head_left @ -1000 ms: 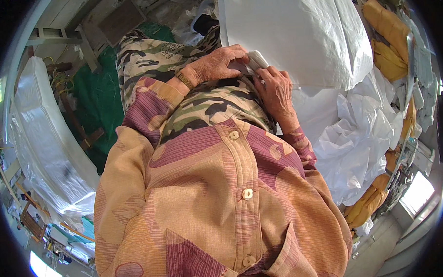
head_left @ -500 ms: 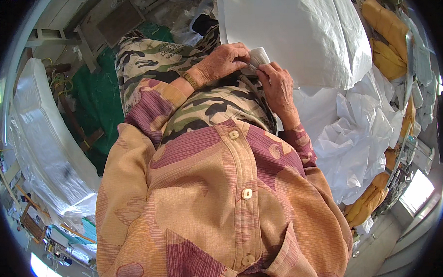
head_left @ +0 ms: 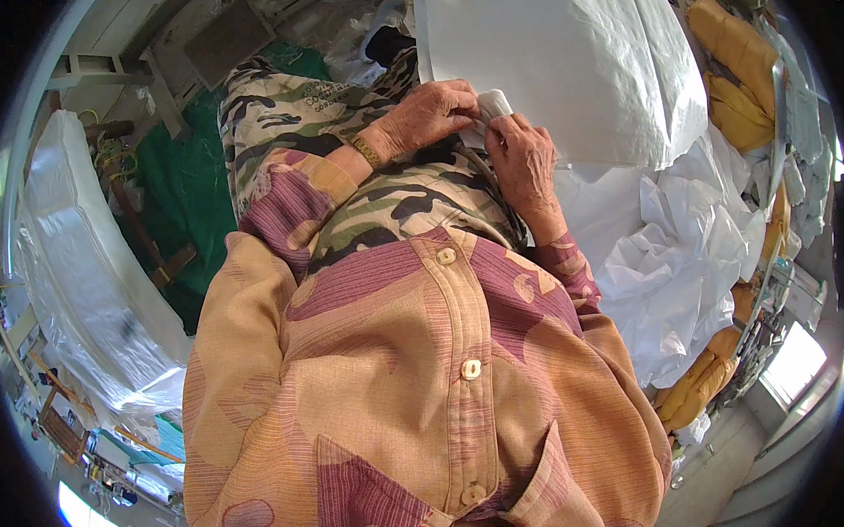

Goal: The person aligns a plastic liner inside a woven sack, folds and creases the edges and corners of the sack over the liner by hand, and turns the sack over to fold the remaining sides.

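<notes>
Hands barely shifted: left hand [head_left: 431,114], right hand [head_left: 522,158] pinch white roll [head_left: 495,103]

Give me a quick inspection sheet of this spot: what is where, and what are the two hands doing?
Surface: no table seen; the work rests on the person's lap, on camouflage trousers.
Job's things: a big white sack lies across the lap; a small white folded bit at its near edge is pinched between both hands.
Clutter: crumpled white sheeting on the right; yellow bundles beyond it; a clear plastic-wrapped bale on the left.
Grippers: left hand and right hand both closed on the folded bit, fingertips meeting.
Cables: nothing seen.
Surroundings: green cloth on the floor by the left leg; bright windows low at both edges.
</notes>
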The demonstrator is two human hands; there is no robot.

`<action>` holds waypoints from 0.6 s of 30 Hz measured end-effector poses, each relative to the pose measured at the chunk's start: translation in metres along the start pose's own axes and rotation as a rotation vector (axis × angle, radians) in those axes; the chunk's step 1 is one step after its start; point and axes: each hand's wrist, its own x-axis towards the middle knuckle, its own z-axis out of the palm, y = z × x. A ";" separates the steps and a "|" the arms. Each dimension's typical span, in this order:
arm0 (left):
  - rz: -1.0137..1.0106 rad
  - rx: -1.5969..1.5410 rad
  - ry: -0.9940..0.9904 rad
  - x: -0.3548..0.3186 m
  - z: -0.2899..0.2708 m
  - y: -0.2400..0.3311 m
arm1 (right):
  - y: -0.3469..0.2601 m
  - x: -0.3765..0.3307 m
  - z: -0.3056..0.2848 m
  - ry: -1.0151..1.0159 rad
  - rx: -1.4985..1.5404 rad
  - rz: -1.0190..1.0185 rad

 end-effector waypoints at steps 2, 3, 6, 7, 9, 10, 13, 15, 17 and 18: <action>0.040 0.002 0.045 0.001 0.003 -0.001 | 0.000 0.000 0.001 0.052 -0.004 -0.046; 0.042 0.002 0.045 0.000 0.003 -0.002 | -0.001 0.000 0.003 0.053 -0.005 -0.047; 0.042 0.046 0.039 -0.002 0.005 -0.002 | -0.004 0.001 0.008 0.096 0.002 -0.023; 0.065 0.069 0.064 -0.002 0.007 -0.001 | -0.006 0.001 0.010 0.153 0.042 0.029; 0.091 0.091 0.086 -0.002 0.011 0.001 | -0.009 0.001 0.015 0.211 0.082 0.085; 0.097 0.114 0.113 -0.002 0.014 0.002 | -0.007 0.001 0.021 0.252 0.183 0.169; 0.126 0.161 0.146 0.001 0.017 0.005 | 0.005 -0.002 0.038 0.330 0.404 0.322; 0.144 0.186 0.158 0.001 0.018 0.005 | 0.008 -0.002 0.036 0.360 0.523 0.386; 0.129 0.157 0.207 -0.001 0.020 0.005 | 0.012 -0.006 0.025 0.289 0.347 0.283; 0.129 0.155 0.204 -0.001 0.020 0.006 | 0.011 -0.009 0.020 0.238 0.299 0.321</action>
